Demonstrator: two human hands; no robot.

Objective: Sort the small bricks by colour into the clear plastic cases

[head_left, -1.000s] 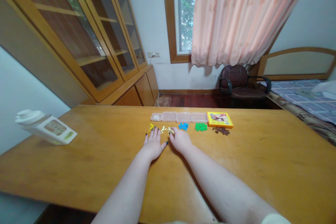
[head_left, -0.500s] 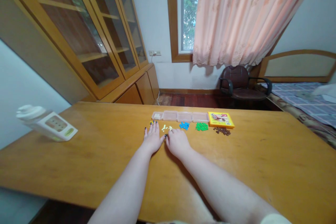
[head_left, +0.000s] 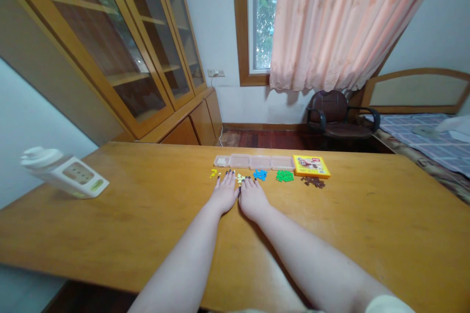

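Note:
Small cream-coloured pieces (head_left: 240, 178) lie on the wooden table (head_left: 165, 225) between the fingertips of both hands. My left hand (head_left: 224, 194) lies flat with its fingers stretched out, touching the left side of this pile. My right hand (head_left: 253, 199) rests palm down just right of it, fingers extended, the thumbs close together. A few yellow pieces (head_left: 213, 173) lie to the left of my left hand. Beyond my right hand are piles of blue pieces (head_left: 260, 175), green pieces (head_left: 285, 176) and brown pieces (head_left: 313, 182). Anything under the palms is hidden.
Several clear plastic trays (head_left: 240, 161) stand in a row behind the piles, a white piece in the leftmost. A yellow box (head_left: 311, 166) lies at their right end. At the table's left stands a white bottle (head_left: 66, 173). An armchair (head_left: 332, 115) is beyond the table.
My left hand has slid right, uncovering the yellow pieces and drawing the cream pieces closer together. My right hand has shifted slightly right, and its fingers have straightened.

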